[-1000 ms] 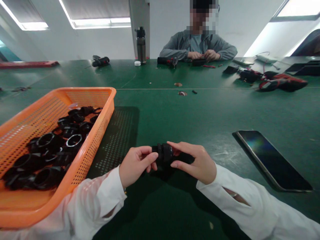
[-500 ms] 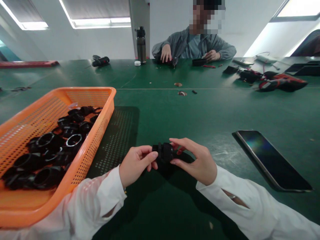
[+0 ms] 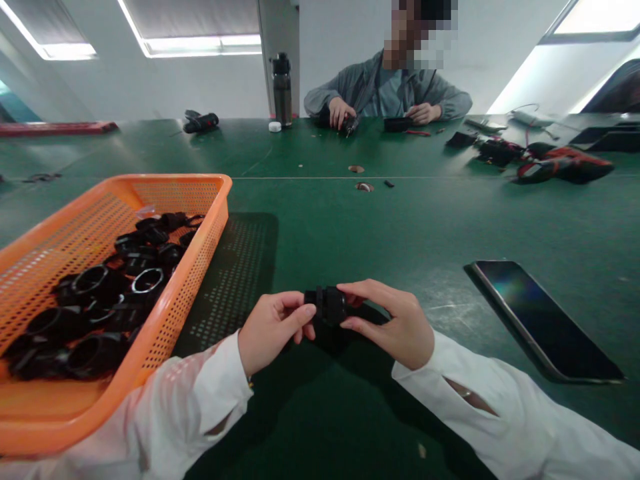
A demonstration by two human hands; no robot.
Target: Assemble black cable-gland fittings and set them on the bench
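Since the earlier frame, the right hand (image 3: 400, 323) has brought its forefinger down onto the end of the black fitting (image 3: 331, 305), and the co-worker's hand (image 3: 341, 113) has shifted along the dark tool (image 3: 351, 125); the left hand (image 3: 270, 330) shows no evident change. The fitting lies sideways between the two hands, just above or on the green table (image 3: 320, 230); contact beneath it cannot be confirmed. Left thumb and fingers are closed on its narrower end; right thumb and forefinger grip the wider end. In this inspector's judgement, handling of this piece is in progress: its sections sit together in line, but tightness cannot be verified, so any remaining adjustment is undetermined. Further black parts (image 3: 143, 257) lie loose in the orange basket (image 3: 175, 179); finished or unfinished status cannot be told. On clearances, the basket's near right edge runs close by the left sleeve (image 3: 215, 393), limiting movement that way. The phone (image 3: 543, 313) lies beyond the right hand, apart from it. Room appears greatest straight ahead, towards the table seam, with a small dark scrap (image 3: 389, 184) just past it.
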